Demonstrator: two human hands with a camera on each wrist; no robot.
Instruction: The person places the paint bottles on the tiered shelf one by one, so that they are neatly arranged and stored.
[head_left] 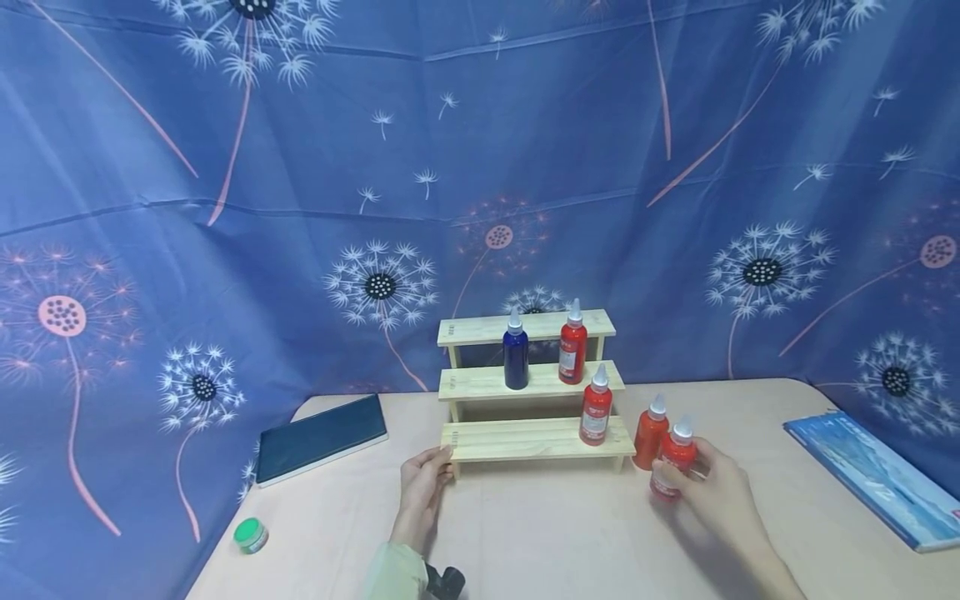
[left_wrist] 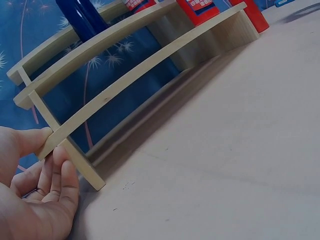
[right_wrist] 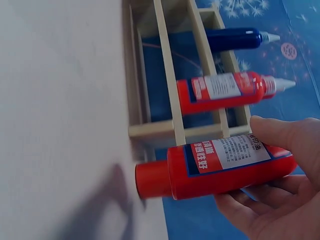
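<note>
the right hand, thumb and fingers closed round it, grips a pale-tipped red plastic bottle, its long axis nearly upright. from there the pale wooden three-step rack lies to the far left, with a pale-tipped orange-red plastic bottle standing between. the left hand, well apart from the held bottle, pinches the left end of the rack's lowest step.

We see a bright head view, dimmer wrist views, a lens-bowed shelf, and soft shadows on the desk.
</note>
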